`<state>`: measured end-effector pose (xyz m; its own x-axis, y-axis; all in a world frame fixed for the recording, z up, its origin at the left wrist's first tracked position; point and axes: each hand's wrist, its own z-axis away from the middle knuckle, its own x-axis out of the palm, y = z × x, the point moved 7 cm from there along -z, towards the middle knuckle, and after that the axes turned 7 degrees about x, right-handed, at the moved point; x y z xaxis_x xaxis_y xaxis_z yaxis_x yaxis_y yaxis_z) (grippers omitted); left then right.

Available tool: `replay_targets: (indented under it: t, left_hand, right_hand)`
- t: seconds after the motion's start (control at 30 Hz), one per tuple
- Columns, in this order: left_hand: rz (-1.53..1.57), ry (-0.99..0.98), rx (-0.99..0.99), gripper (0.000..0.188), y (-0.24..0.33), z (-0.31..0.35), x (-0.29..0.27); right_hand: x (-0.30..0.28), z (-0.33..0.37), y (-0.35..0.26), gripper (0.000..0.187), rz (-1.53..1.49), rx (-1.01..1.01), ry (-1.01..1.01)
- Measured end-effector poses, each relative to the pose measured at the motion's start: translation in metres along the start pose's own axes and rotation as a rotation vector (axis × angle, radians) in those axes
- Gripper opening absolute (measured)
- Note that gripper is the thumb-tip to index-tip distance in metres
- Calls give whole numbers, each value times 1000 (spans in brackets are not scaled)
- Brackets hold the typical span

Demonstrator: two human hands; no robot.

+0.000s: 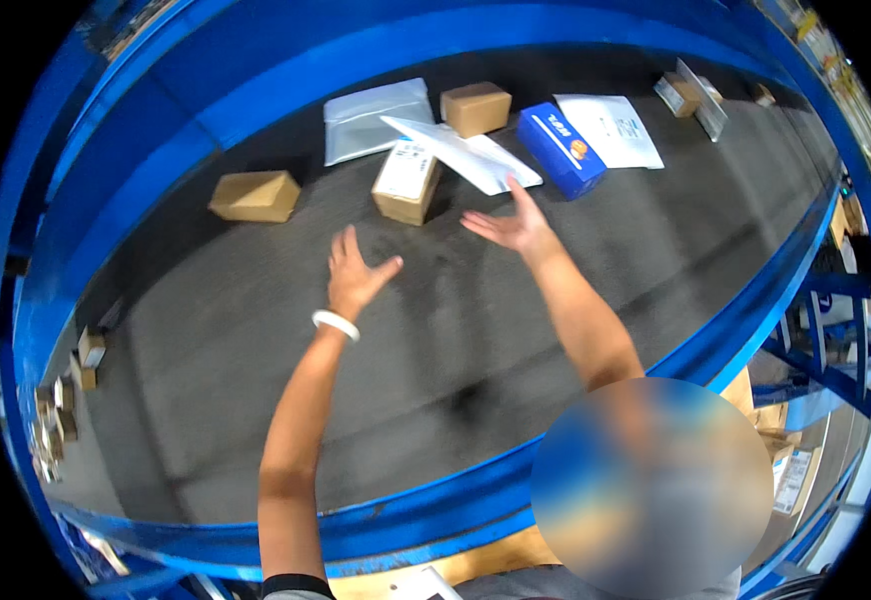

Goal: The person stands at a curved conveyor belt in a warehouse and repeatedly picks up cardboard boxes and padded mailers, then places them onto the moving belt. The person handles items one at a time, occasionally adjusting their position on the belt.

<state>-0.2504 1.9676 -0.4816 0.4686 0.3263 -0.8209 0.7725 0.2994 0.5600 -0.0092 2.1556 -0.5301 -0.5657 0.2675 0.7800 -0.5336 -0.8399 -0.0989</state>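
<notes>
Both my arms reach out over a dark conveyor belt (256,400). My left hand (358,280), a white band on its wrist, has its fingers apart and holds nothing; nearest to it is a brown box with a white label (408,182). My right hand (518,225) is spread too, its fingers by the lower end of a white mailer (471,158); whether they touch it I cannot tell. That mailer leans across the labelled box. Behind lie a grey-white poly mailer (376,120) and a small brown box (476,108). A blue box (562,150) lies right of my right hand.
Left on the belt sits another brown box (256,196). A flat white envelope (614,130) lies beyond the blue box. More parcels stand at the far right (694,98) and far left (56,415). Blue metal rails (436,500) edge the belt. A blurred disc covers the lower right.
</notes>
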Motion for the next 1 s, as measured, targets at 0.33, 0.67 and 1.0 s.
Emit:
replay_targets:
  t: [0.33, 0.67, 1.0]
  left_hand:
    - [-469, 47, 321, 84, -10, -149, 82]
    - [1057, -490, -348, 66, 55, 191, 72]
    - [1252, -933, 146, 84, 506, 460, 150]
  right_hand:
    - [-53, -7, -36, 60, 495, -408, -24]
    - [-224, 671, -111, 55, 1000, -773, 913]
    - [-398, 877, -150, 69, 1780, -973, 1734]
